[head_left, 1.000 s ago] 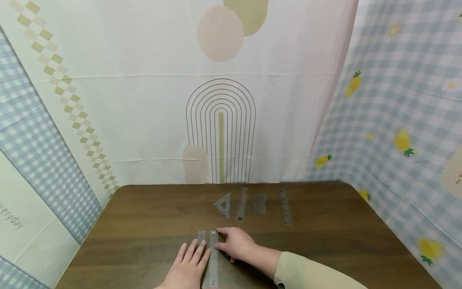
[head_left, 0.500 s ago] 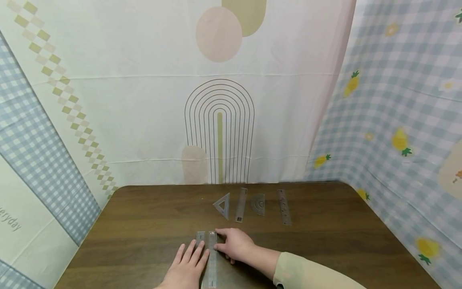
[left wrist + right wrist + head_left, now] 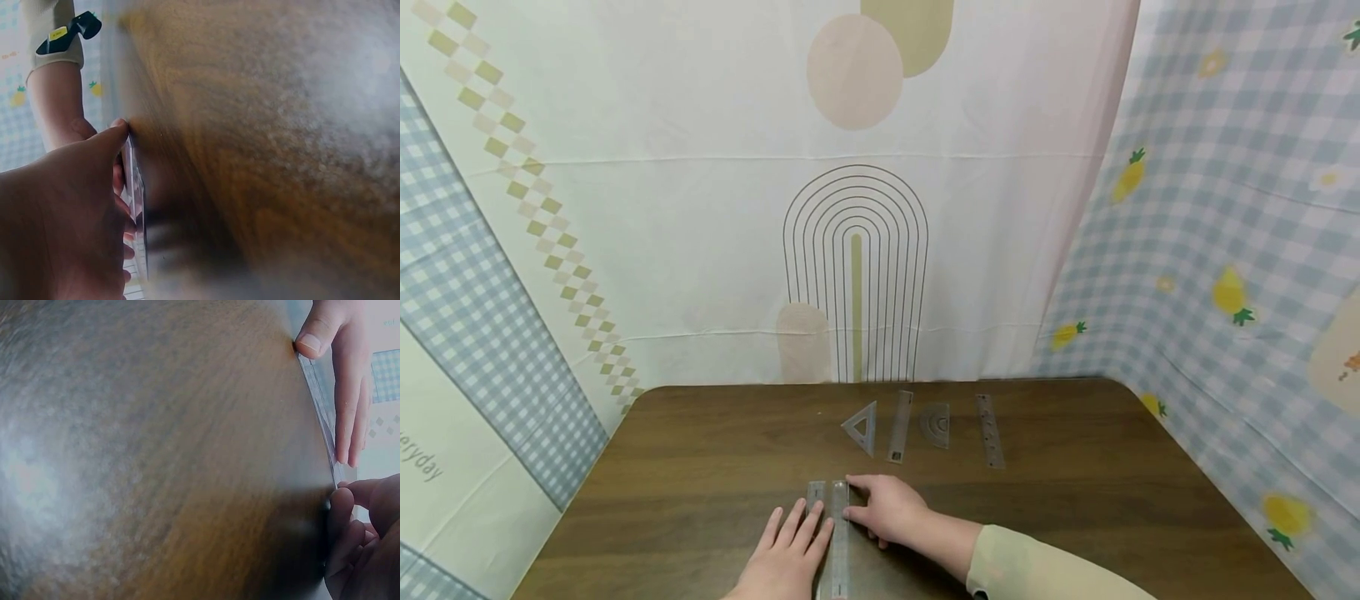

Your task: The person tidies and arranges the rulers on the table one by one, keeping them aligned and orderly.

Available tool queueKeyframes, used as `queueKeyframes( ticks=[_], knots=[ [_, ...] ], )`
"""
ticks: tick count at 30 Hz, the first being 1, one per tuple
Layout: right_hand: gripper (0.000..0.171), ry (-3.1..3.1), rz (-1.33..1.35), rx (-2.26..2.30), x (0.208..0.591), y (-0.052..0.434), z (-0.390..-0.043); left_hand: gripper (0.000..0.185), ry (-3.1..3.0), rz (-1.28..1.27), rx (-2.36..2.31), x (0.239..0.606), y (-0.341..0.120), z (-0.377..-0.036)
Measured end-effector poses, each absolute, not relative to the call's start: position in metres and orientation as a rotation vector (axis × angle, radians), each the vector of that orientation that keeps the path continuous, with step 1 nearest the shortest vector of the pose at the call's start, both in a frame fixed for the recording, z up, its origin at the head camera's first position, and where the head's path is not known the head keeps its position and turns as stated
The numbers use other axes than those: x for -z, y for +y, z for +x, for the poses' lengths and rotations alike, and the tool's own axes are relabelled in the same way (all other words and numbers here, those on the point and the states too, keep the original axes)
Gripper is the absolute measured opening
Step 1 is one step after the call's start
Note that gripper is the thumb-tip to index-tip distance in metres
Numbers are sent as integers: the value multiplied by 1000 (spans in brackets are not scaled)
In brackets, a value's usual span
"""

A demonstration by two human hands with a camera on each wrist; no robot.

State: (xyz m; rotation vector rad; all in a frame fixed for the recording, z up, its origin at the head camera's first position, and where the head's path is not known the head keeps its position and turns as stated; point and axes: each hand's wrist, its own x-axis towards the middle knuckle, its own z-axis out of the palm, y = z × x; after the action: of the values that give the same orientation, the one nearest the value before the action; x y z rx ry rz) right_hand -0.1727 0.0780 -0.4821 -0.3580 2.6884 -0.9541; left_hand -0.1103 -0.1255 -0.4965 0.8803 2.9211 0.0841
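Observation:
Two clear straight rulers lie side by side, lengthwise, near the front of the table. On the left ruler (image 3: 817, 492) rest the straight, slightly spread fingers of my left hand (image 3: 786, 554), palm down. The right ruler (image 3: 840, 550) lies just beside those fingers. My right hand (image 3: 891, 508) holds its far right edge with index finger and thumb, the other fingers curled under. In the right wrist view, the left thumb (image 3: 310, 342) touches the ruler's near end. In the left wrist view, my left hand (image 3: 69, 206) covers much of the rulers.
Farther back on the brown wooden table (image 3: 700, 442) lie a clear set square (image 3: 868, 433), a clear ruler (image 3: 900, 425), a clear protractor (image 3: 931, 425) and another ruler (image 3: 991, 432) with wavy edges. Patterned cloth (image 3: 700, 208) hangs behind and at both sides.

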Motion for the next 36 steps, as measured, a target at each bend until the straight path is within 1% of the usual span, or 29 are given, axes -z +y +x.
queueKeyframes(
  ticks=[17, 22, 24, 31, 36],
  knots=[
    [57, 2690, -361, 975, 481, 79, -171, 106, 2943, 902, -68, 495, -125, -108],
    [56, 2672, -376, 1021, 481, 81, -170, 99, 2960, 881, -125, 494, -120, -108],
    [56, 2665, -380, 1053, 480, 83, -169, 98, 2961, 864, -162, 493, -117, -109],
    [49, 2599, -377, 1201, 480, 93, -166, 103, 2957, 807, -253, 489, -110, -114],
    [44, 2578, -372, 1286, 477, 99, -161, 98, 2984, 802, -283, 483, -108, -116]
  ],
)
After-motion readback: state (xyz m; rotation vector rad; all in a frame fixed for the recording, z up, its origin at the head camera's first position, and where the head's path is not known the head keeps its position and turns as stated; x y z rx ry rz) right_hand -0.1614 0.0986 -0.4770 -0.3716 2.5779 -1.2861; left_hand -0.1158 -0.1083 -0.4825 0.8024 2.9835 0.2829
